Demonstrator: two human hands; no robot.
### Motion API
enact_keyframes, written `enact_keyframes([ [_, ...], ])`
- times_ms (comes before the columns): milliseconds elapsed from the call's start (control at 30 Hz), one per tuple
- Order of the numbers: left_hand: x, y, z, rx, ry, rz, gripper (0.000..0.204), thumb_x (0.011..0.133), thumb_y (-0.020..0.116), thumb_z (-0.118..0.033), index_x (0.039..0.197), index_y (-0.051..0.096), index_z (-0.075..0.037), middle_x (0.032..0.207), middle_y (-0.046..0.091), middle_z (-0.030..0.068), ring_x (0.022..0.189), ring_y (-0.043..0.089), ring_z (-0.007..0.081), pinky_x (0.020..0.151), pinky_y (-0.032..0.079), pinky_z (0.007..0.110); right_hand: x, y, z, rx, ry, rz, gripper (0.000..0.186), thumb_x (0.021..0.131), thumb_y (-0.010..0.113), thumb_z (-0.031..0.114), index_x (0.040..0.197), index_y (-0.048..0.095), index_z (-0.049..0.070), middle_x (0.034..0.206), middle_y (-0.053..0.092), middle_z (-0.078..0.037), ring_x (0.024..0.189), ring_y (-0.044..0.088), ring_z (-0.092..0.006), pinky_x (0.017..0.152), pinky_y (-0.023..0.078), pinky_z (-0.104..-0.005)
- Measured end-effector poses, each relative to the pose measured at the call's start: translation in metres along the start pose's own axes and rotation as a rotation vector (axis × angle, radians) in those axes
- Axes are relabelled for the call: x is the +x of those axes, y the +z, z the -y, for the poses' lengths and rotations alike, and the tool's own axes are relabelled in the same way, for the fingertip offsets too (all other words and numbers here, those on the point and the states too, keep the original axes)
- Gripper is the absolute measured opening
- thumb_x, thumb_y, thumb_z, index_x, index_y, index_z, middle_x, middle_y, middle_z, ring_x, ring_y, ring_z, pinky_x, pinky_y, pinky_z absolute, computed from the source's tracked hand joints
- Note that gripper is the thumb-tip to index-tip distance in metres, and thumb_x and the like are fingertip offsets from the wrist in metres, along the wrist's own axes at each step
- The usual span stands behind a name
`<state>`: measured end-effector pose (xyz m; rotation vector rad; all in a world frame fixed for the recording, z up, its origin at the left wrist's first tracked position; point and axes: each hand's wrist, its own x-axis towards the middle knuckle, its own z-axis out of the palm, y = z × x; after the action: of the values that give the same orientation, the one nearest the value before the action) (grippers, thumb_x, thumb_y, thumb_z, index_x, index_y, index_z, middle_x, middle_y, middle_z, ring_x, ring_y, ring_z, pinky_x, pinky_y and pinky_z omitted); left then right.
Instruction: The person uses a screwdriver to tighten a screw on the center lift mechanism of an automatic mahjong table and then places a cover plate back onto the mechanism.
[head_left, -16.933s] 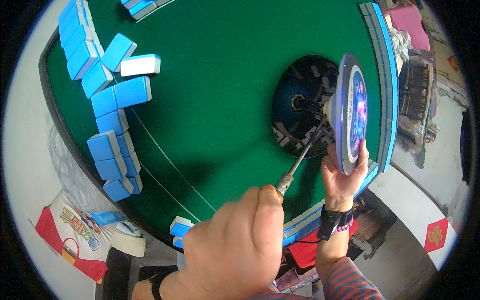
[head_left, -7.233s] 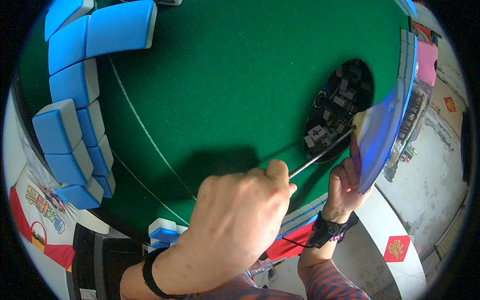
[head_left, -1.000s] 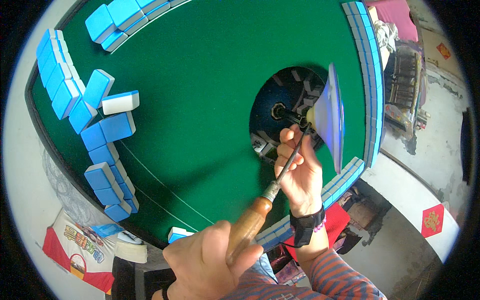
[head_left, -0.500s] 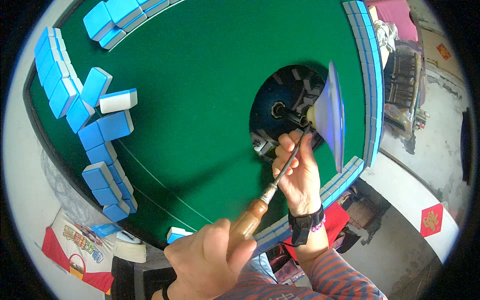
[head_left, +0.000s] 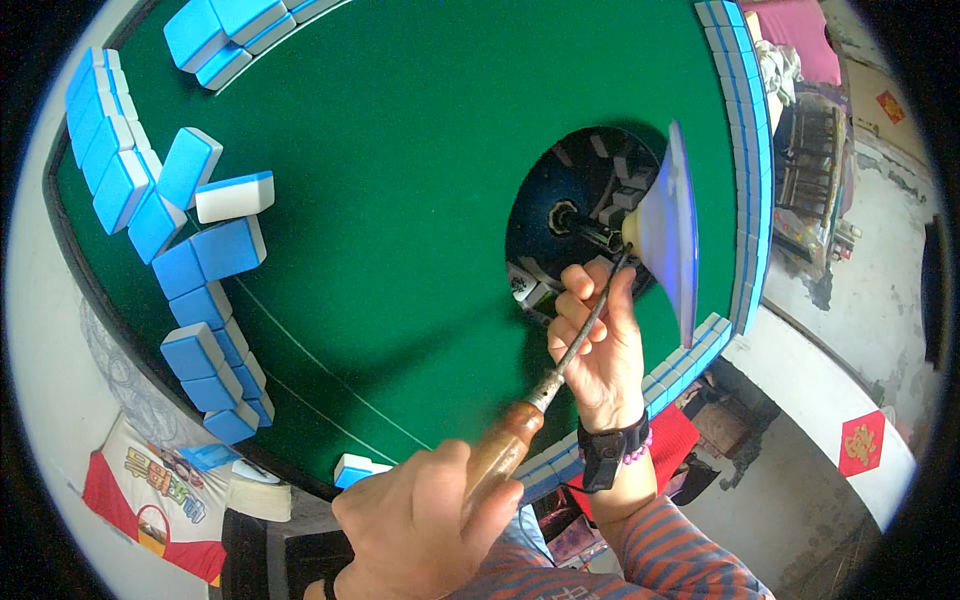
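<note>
My left hand [head_left: 415, 525] is wrapped round the amber handle of a screwdriver [head_left: 505, 440], whose thin dark shaft runs up to the right. Near the tip, my right hand [head_left: 600, 345], palm up, has thumb and fingers closed round the shaft. That tip meets the pale yellowish neck of a translucent, purple-tinted round dome cover [head_left: 672, 240], which stands tilted on its edge. Any screw there is hidden by fingers or too small to make out. Beneath the cover lies a dark round opening [head_left: 545, 190] in the green table top, with several tiles and a central shaft inside.
Blue-and-white mahjong tiles lie in an uneven row [head_left: 200, 290] on the left. A long tile wall [head_left: 745, 150] lines the right edge, another [head_left: 690, 360] the near right. More tiles [head_left: 230, 30] sit at the far left. Printed cloth [head_left: 160, 500] hangs below the table's left edge.
The view has shifted slightly. The screwdriver handle looks turned a little in my left hand, which has moved slightly up and right. My right hand stays at the dome cover's neck.
</note>
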<state>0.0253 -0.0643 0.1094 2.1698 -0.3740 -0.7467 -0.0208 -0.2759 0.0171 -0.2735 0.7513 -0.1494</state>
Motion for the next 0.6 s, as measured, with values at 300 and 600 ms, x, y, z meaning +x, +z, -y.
enact_keyframes([
  [300,0.012,-0.004,-0.012,-0.12,0.012,0.039,0.042,0.077,0.081,-0.026,0.108,0.06,-0.005,0.081,0.065,0.014,0.064,0.065,0.0326,0.057,0.051,0.039,-0.005,-0.02,0.004,-0.025,-0.028,-0.05,0.021,0.102,0.054,0.023,0.109,0.058,0.003,0.095,0.063,-0.01,0.068,0.057,-0.0088,0.058,0.05,-0.0213],
  [600,0.001,0.002,0.002,0.01,0.058,-0.017,0.049,0.077,0.081,-0.032,0.112,0.06,-0.005,0.084,0.066,0.0148,0.064,0.065,0.0322,0.056,0.051,0.038,0.0,0.0,0.002,0.041,0.007,-0.004,0.023,0.104,0.051,0.026,0.109,0.057,0.004,0.095,0.06,-0.008,0.065,0.048,-0.0085,0.056,0.045,-0.022],
])
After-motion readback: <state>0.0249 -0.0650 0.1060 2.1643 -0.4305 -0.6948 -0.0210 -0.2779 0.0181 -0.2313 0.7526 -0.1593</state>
